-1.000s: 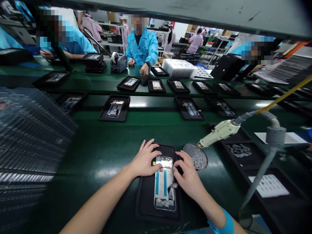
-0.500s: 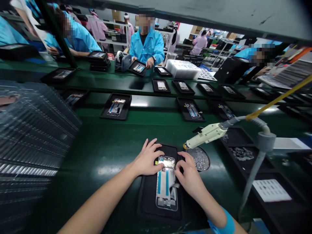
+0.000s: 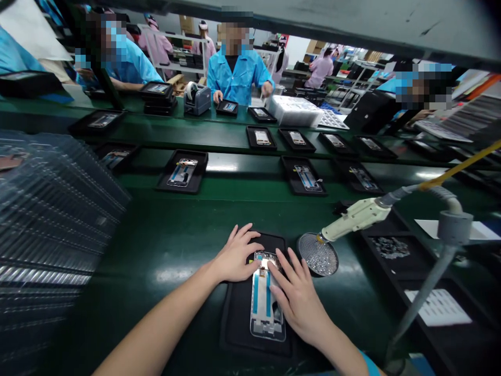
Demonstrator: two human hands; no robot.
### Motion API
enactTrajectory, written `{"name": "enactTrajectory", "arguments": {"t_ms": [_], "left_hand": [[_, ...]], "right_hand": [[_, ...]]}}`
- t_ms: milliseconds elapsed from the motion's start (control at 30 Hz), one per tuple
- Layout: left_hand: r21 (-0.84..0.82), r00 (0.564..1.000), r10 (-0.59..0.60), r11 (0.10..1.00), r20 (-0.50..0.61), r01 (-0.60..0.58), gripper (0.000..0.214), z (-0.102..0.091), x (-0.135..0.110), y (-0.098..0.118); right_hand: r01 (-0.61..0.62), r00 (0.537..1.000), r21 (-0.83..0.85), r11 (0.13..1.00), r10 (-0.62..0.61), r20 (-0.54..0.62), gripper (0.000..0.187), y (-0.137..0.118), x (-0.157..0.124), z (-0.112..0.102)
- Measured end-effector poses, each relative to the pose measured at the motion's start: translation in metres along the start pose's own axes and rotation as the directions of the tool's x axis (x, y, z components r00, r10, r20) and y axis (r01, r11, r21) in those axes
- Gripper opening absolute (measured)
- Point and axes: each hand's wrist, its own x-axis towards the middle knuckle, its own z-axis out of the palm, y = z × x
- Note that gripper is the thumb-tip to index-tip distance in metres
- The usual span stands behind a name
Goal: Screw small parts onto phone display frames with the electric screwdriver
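Observation:
A phone mid-frame [image 3: 260, 313] with blue strips lies in a black tray [image 3: 237, 318] on the green bench. My left hand [image 3: 237, 258] rests at its upper left, fingers spread over the tray and the thumb on the frame's upper part. My right hand [image 3: 299, 297] lies over the frame's right side, fingers stretched out and fingertips on its upper part; it covers much of the right edge. Neither hand is closed round anything. Beyond my right hand, a pale electric screwdriver [image 3: 356, 218] hangs with its tip over a round dish of small screws [image 3: 326, 263].
Stacked clear plastic trays [image 3: 78, 209] stand on the left. A grey metal post [image 3: 430, 287] rises at the right beside black parts trays [image 3: 395, 274]. Ahead, trays with phone frames [image 3: 182, 172] line the conveyor. A co-worker in blue [image 3: 238, 73] sits opposite.
My right hand has gone from bent fingers at the frame's right edge to stretched fingers across it. The screwdriver and its post have swung right. My left hand has stayed in place.

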Motion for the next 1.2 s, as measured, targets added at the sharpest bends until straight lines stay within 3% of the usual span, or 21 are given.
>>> {"name": "enactTrajectory", "arguments": {"t_ms": [167, 533, 600, 667, 700, 733, 767, 800, 867, 900, 933, 1033, 1067, 1100, 1200], "left_hand": [[-0.009, 0.996, 0.015, 1.000, 0.093, -0.014, 0.039, -0.008, 0.002, -0.001], [0.144, 0.983, 0.064, 0.986, 0.173, -0.089, 0.029, -0.019, -0.001, 0.004], [0.173, 0.982, 0.048, 0.982, 0.184, -0.081, 0.030, -0.022, -0.002, 0.006], [0.193, 0.981, 0.033, 0.979, 0.191, -0.071, 0.031, -0.022, -0.002, 0.008], [0.202, 0.981, 0.028, 0.977, 0.193, -0.068, 0.031, -0.022, -0.003, 0.009], [0.213, 0.981, 0.025, 0.975, 0.193, -0.067, 0.032, -0.021, -0.004, 0.009], [0.226, 0.981, 0.024, 0.972, 0.193, -0.069, 0.032, -0.020, -0.005, 0.009], [0.242, 0.981, 0.024, 0.968, 0.192, -0.071, 0.033, -0.019, -0.007, 0.010], [0.275, 0.983, 0.017, 0.959, 0.184, -0.068, 0.035, -0.016, -0.010, 0.010], [0.289, 0.984, 0.009, 0.956, 0.178, -0.061, 0.036, -0.015, -0.011, 0.010], [0.300, 0.985, -0.001, 0.953, 0.173, -0.051, 0.036, -0.014, -0.012, 0.011], [0.323, 0.988, -0.019, 0.946, 0.153, -0.032, 0.041, -0.012, -0.016, 0.014], [0.332, 0.990, -0.020, 0.943, 0.139, -0.028, 0.043, -0.010, -0.018, 0.017], [0.341, 0.992, -0.017, 0.940, 0.123, -0.026, 0.045, -0.008, -0.020, 0.020], [0.354, 0.992, 0.023, 0.933, 0.121, -0.065, 0.050, 0.004, -0.029, 0.037]], "right_hand": [[0.014, 0.998, 0.007, 1.000, -0.014, 0.066, 0.052, 0.005, 0.001, 0.001], [0.005, 1.000, 0.072, 0.997, -0.004, -0.006, 0.053, 0.003, 0.000, 0.009], [0.020, 0.999, 0.119, 0.993, -0.016, -0.036, 0.053, 0.003, -0.001, 0.007], [0.039, 0.989, 0.207, 0.978, -0.007, -0.150, 0.047, 0.005, -0.002, 0.002], [0.037, 0.965, 0.252, 0.967, 0.030, -0.259, 0.044, 0.007, -0.001, -0.003], [0.021, 0.913, 0.285, 0.958, 0.098, -0.396, 0.040, 0.011, 0.001, -0.008], [-0.014, 0.821, 0.311, 0.950, 0.188, -0.539, 0.039, 0.017, 0.005, -0.015], [-0.067, 0.697, 0.336, 0.940, 0.285, -0.658, 0.041, 0.024, 0.011, -0.023], [-0.166, 0.460, 0.421, 0.892, 0.447, -0.767, 0.060, 0.042, 0.030, -0.040], [-0.176, 0.412, 0.496, 0.850, 0.521, -0.747, 0.074, 0.052, 0.041, -0.049], [-0.150, 0.432, 0.588, 0.795, 0.588, -0.684, 0.084, 0.061, 0.053, -0.057], [-0.042, 0.678, 0.821, 0.570, 0.619, -0.396, 0.072, 0.079, 0.080, -0.071], [-0.039, 0.726, 0.852, 0.523, 0.601, -0.335, 0.063, 0.081, 0.085, -0.072], [-0.049, 0.737, 0.859, 0.510, 0.599, -0.313, 0.054, 0.082, 0.087, -0.071], [-0.041, 0.655, 0.814, 0.580, 0.631, -0.417, 0.036, 0.081, 0.079, -0.063]]}}
